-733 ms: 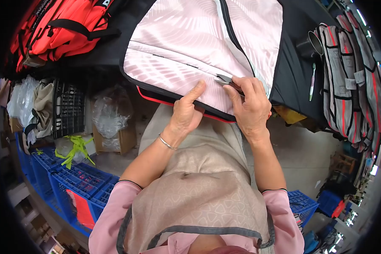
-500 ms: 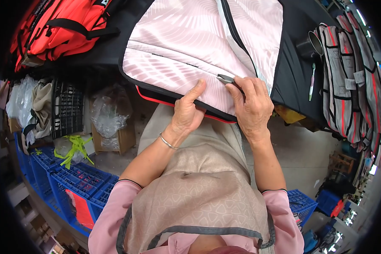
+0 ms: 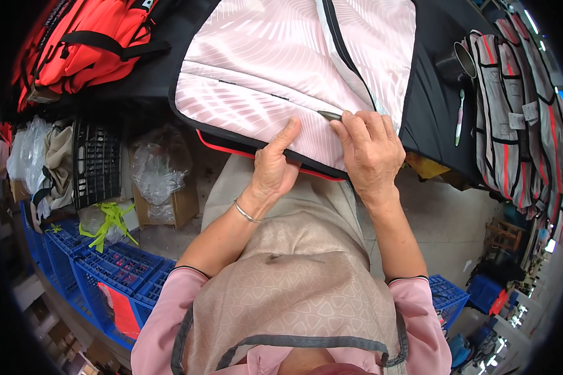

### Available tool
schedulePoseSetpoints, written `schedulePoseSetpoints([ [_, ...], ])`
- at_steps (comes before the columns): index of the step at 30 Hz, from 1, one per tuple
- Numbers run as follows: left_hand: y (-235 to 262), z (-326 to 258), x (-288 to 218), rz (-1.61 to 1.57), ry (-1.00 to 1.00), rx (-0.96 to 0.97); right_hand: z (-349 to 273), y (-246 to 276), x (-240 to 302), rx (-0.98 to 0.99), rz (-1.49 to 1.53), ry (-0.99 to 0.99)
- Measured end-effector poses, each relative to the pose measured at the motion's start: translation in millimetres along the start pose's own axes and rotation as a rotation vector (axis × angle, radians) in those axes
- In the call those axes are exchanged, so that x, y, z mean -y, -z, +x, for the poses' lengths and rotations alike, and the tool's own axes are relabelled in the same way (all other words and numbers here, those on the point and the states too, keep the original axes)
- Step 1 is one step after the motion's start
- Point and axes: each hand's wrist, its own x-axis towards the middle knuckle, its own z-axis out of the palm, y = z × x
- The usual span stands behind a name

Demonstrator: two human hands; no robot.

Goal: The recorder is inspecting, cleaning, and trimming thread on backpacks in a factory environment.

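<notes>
A pink-and-white patterned bag panel (image 3: pixel 256 50) with black edging lies over the front of the black-covered table. My left hand (image 3: pixel 276 164) grips its near edge, thumb on top and fingers hidden underneath. In my right hand (image 3: pixel 370 150) is a pair of dark thread snips (image 3: pixel 329 115), mostly hidden by the fingers. Their closed tips point left and rest at the seam that crosses the panel. A black zipper strip (image 3: pixel 345 53) runs down the panel's right part, above my right hand. Red-edged black material (image 3: pixel 231 147) shows under the near edge.
Red bags (image 3: pixel 100 56) are piled at the far left. On the right are grey straps with red stripes (image 3: pixel 503 119), a toothbrush (image 3: pixel 460 119) and a dark metal cup (image 3: pixel 460 62). Blue crates (image 3: pixel 116 269) and a cardboard box with plastic bags (image 3: pixel 162 203) stand below left.
The snips' blades, apart before, have come together. My right hand has shifted only slightly, and my left hand keeps its grip on the panel's edge.
</notes>
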Motion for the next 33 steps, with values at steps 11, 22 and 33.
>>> schedulePoseSetpoints([
  [11, 1.2, 3.2, -0.1, -0.001, -0.001, -0.001, 2.2, 5.6, -5.2, 0.120, 0.461, -0.391],
  [22, 9.3, -1.1, 4.7, -0.025, -0.009, -0.053, 8.2, 1.2, -5.9, 0.162, 0.492, -0.360],
  [33, 18.9, 3.1, 4.2, 0.068, -0.147, -0.242, 33.0, -20.0, 13.0, 0.233, 0.526, -0.108],
])
